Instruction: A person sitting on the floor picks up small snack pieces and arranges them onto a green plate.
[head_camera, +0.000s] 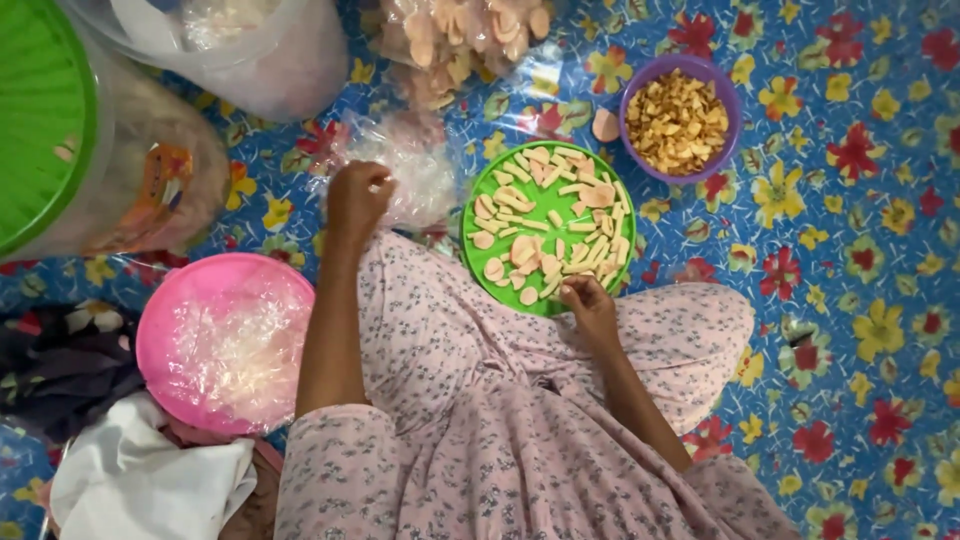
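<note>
Head view: left hand fingers closed on clear plastic bag.
Right hand: fingers pinch a cracker piece at green plate edge.
Risk: plate tips off lap, crackers spill onto floor mat.

Clear plastic bag at upper centre, crumpled on the flowered mat, just left of the green plate, gripped at its edge by the left hand. Second clear bag at the top edge, filled with pale pink crackers. Big translucent bag at upper left, whitish, contents unclear. Large clear plastic jar lying at far left, green lid, orange and red label on its side, print blurred. Crinkled clear bags heaped inside the pink bowl at lower left.
</note>
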